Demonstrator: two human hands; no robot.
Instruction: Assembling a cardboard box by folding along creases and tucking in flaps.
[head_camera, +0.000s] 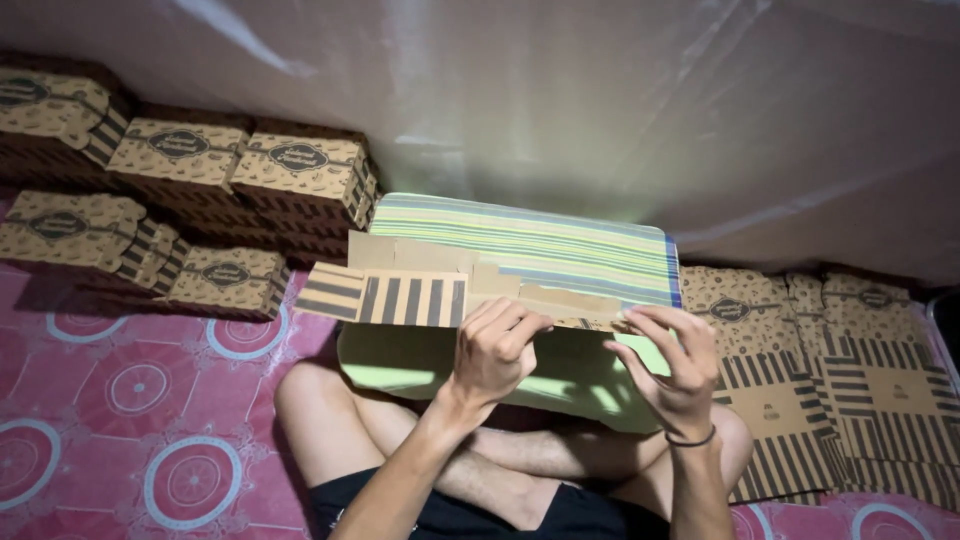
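Crossed bare legs (400, 440) lowest in view. L hand (492, 350) and R hand (672, 368) pinching flat cardboard box blank (450, 285), fingers closed on near edge, over striped pillow (530, 240) on lap. Prob. light, stiff-ish, creases easily; best gripped w/ fingertips near fold lines.

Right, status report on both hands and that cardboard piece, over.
Left hand and right hand both gripping the flat cardboard box blank over a striped cushion. Blank part folded. Nothing in the way; folded boxes stacked left, flat blanks right.
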